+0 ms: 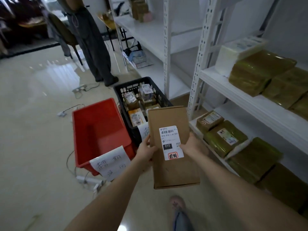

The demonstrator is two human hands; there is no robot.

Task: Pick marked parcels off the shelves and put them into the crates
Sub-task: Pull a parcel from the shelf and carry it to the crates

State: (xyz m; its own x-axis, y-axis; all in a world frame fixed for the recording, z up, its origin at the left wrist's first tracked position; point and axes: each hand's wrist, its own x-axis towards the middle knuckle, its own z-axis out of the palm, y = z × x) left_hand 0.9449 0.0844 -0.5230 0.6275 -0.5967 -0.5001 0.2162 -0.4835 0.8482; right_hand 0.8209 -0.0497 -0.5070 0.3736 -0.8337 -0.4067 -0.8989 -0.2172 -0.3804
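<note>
Left hand: thumb on front, fingers curled behind left edge of a cardboard box | Right hand: thumb on the white label, fingers hidden behind right edge | Box held in the air, red crate left of it, black crate with parcels beyond | Shelf of taped parcels at right.

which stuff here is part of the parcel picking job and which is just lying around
Part of the job:
flat brown cardboard parcel with a white label, gripped by left hand and right hand
red plastic crate
black slatted plastic crate
olive plastic-wrapped parcels on the white metal shelves

Just lying about:
white power strip with cables on the floor
person in grey clothes standing by
</note>
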